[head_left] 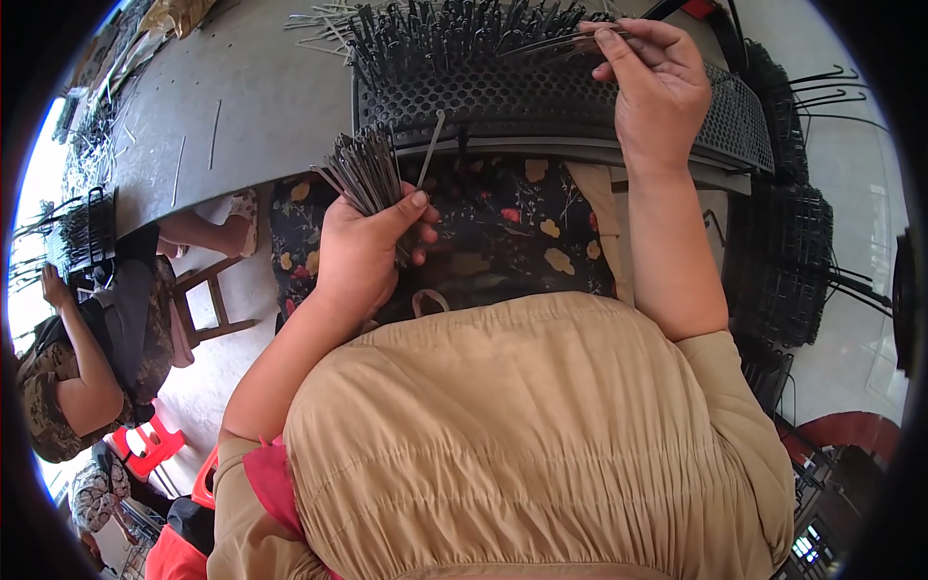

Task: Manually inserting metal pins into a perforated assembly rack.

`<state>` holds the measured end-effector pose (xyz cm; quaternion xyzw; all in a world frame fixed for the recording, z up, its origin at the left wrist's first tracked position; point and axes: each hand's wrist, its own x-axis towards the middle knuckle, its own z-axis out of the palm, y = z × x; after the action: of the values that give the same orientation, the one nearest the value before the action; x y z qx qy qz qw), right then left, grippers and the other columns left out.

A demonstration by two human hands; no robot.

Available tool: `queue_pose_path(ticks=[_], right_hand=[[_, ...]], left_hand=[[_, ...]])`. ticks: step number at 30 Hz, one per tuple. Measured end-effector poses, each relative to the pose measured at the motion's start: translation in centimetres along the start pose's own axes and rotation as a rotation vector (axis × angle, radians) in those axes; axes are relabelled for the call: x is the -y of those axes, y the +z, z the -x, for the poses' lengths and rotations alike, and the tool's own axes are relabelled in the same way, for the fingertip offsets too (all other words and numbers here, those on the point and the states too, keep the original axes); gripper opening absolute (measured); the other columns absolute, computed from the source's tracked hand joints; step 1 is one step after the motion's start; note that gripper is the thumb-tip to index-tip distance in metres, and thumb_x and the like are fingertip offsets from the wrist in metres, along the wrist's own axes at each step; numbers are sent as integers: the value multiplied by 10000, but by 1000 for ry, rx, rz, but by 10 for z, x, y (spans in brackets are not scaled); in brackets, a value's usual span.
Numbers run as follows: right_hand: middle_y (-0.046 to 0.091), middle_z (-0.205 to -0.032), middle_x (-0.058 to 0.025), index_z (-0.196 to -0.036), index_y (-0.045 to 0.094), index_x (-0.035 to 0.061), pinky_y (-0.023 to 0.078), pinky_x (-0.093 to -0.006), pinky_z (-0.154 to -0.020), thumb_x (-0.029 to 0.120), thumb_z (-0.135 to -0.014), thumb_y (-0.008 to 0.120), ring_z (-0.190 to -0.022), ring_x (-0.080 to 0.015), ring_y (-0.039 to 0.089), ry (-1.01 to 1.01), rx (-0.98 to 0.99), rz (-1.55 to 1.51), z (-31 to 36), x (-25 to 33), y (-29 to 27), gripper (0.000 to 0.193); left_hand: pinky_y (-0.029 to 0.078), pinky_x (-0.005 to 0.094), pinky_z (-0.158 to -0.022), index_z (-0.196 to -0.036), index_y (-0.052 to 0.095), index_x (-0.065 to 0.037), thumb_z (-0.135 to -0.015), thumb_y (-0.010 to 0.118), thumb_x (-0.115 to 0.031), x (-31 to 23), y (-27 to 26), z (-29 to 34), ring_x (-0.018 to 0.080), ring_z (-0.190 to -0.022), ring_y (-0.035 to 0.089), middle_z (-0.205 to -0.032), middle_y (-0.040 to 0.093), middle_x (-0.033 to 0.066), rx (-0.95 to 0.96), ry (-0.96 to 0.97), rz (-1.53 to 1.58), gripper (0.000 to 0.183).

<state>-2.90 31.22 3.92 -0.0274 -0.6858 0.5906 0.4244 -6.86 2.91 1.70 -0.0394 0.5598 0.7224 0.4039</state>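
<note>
From the head camera, nearest us, our left hand is clenched around one bundle of thin dark metal rods, too many to count, fanning up and away toward the near edge of the grey table. Our right hand is farther out, pinching about two rods lying almost level over one black perforated rack, which bristles with upright rods. That hand is the nearer one to the rack's holes.

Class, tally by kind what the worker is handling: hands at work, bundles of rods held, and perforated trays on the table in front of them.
Person's bare hands: 2, left hand and right hand
Bundle of thin dark metal rods: 1
Black perforated metal tray: 1
Total: 4
</note>
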Motion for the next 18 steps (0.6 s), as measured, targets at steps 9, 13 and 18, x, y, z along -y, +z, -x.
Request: queue_pose_path(ticks=[9,13,18], right_hand=[[709,-867,-89,-885,627,27,549,-287,-719,-35,-883,656,-843,-165,691,157,1,153,-9,24,14,69],[694,-814,-81,-869,620,19,528,-250,-609,-51,-863,675,-716,-127,673,-115,167,306,-9,40,24,89],[676,-749,-97,-843,635,4,506,-269,-584,-33,-827,718,-690,-122,665,-180,403,494,-18,56,25,92]], left_hand=[[472,271,-495,-957,604,-16,-906,648,-61,1,2,-2,151,-645,629,-804,662,95,4,2,-8,82],[472,269,-492,-956,604,-16,-900,653,-56,1,1,-1,151,-642,629,-801,660,94,-3,8,-6,84],[473,270,-491,-952,603,-17,-898,656,-57,2,0,-2,150,-643,629,-800,656,91,6,8,-6,86]])
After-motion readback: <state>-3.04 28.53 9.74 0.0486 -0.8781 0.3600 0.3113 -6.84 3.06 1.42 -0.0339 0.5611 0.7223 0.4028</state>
